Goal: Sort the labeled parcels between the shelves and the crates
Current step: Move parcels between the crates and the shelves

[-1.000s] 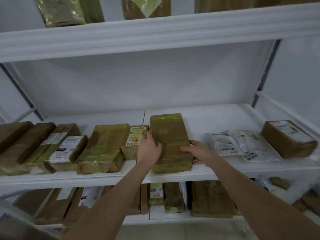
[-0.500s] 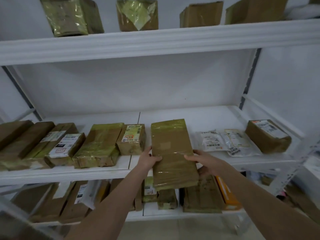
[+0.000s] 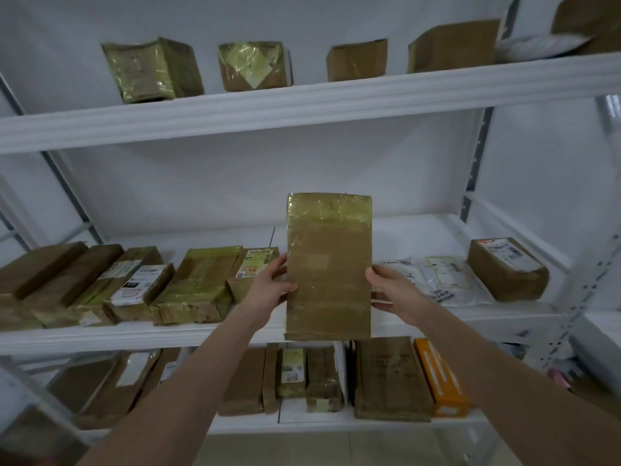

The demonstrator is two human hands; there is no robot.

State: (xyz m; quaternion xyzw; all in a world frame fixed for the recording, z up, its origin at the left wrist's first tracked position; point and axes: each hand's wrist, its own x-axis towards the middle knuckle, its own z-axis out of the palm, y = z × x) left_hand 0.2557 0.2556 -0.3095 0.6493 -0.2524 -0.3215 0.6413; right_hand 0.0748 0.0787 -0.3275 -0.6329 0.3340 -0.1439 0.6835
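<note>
Brown cardboard parcel (image 3: 329, 267), tape-wrapped, plain face outward: held upright in the air before the middle shelf (image 3: 420, 230). Left hand (image 3: 268, 287) grips its left edge, thumb across the front; right hand (image 3: 391, 290) clasps its right edge. Labeled parcels (image 3: 141, 284) lie on the shelf alongside.

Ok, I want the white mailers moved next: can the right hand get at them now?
Likely not yet: the right hand grips the taped parcel with the left hand; the mailers lie uncovered.

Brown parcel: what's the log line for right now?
brown parcel: held upright | left hand: grips left edge | right hand: grips right edge
</note>
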